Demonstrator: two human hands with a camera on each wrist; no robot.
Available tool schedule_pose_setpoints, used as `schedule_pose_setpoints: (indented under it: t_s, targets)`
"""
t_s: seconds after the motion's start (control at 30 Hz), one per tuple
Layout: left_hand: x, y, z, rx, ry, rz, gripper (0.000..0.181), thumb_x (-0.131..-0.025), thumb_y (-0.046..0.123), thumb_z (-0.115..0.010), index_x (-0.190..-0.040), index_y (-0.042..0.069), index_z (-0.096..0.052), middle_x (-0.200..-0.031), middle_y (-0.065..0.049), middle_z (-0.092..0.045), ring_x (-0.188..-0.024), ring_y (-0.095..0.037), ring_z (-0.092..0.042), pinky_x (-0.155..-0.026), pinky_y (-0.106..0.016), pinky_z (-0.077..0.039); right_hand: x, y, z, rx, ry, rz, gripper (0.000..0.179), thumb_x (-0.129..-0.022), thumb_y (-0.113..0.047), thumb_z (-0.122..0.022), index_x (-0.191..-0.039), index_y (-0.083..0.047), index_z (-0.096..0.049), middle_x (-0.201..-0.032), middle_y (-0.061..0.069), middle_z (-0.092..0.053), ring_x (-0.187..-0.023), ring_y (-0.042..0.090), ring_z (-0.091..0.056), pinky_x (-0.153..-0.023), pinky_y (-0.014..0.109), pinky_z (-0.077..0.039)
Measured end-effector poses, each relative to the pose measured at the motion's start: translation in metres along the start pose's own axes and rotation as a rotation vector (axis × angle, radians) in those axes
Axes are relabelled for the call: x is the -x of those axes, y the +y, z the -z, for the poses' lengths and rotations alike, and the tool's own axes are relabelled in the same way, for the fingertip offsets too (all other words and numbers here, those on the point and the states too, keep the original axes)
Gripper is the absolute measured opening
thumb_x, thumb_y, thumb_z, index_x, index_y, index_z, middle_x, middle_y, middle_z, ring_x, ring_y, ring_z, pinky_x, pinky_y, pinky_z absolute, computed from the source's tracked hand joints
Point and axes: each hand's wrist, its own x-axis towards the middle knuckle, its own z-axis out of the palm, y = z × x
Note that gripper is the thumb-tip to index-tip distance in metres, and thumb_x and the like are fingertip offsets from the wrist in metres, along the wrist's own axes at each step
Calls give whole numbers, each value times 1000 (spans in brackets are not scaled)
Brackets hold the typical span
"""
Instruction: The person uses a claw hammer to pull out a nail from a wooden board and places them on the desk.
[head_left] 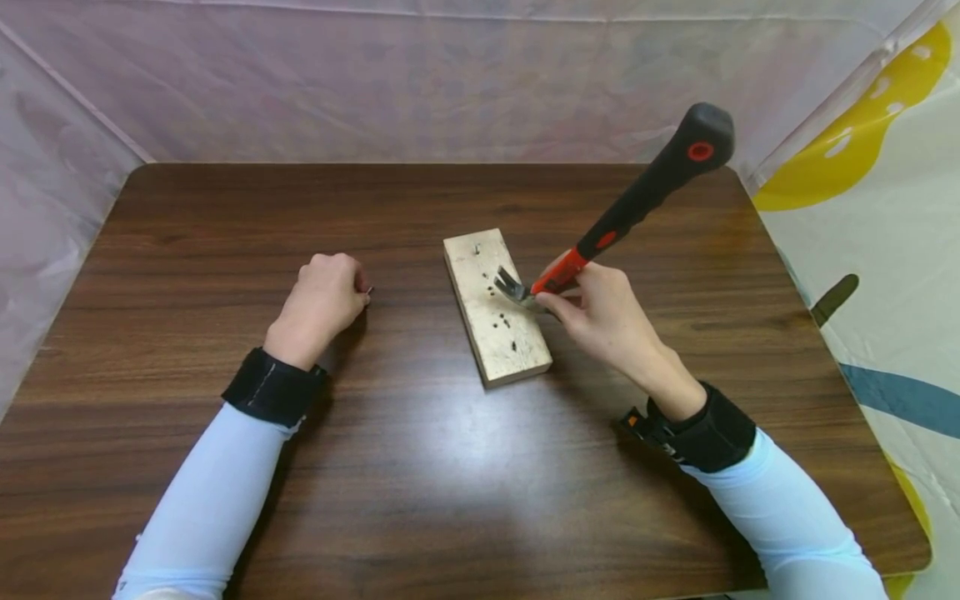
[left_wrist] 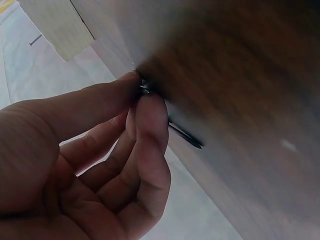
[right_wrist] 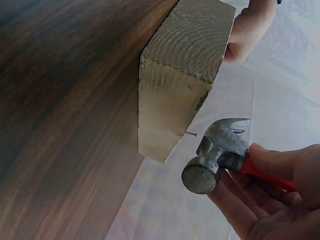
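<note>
My left hand [head_left: 322,304] is low over the table, left of a wooden block [head_left: 491,312]. Its thumb and index finger pinch a dark nail [left_wrist: 186,135], whose pointed end shows past the index finger in the left wrist view. By the red neck, just below the head, my right hand [head_left: 611,321] grips a claw hammer [head_left: 637,196]. The black handle slants up and away; the metal hammer head [right_wrist: 225,145] is beside the block's right edge. From the block's far end a nail [head_left: 477,249] sticks up. Several dark holes or marks dot the block's top.
The brown wood-grain table [head_left: 420,500] has its far edge against a pale hanging sheet [head_left: 375,83]. At the right hangs a patterned sheet [head_left: 900,275] with yellow and blue shapes. Each wrist wears a black band.
</note>
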Motion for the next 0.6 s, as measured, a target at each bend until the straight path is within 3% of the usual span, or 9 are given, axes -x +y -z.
schedule_pose_setpoints:
  t_s: [0.3,0.6]
  targets:
    - [1,-2,0,-6,0,3,11,-97,5,-69,-90,-3,-67,-83,-16,-61,-69,-28,-57,-61,-38,-48,0,1,1,-4,-7,0,16,-91,1,-77,-105,0,-70,-96,10,-73,-88,21,-72,-79,34,-60]
    - [-1,1,-1,-73,9,-30,13,-94,5,-72,-99,0,-62,-93,-18,-63,-81,-34,-60,-71,-48,-51,0,3,2,11,-33,-12,16,-92,0,-75,-107,1,-70,-98,12,-73,-90,23,-72,-79,35,-60]
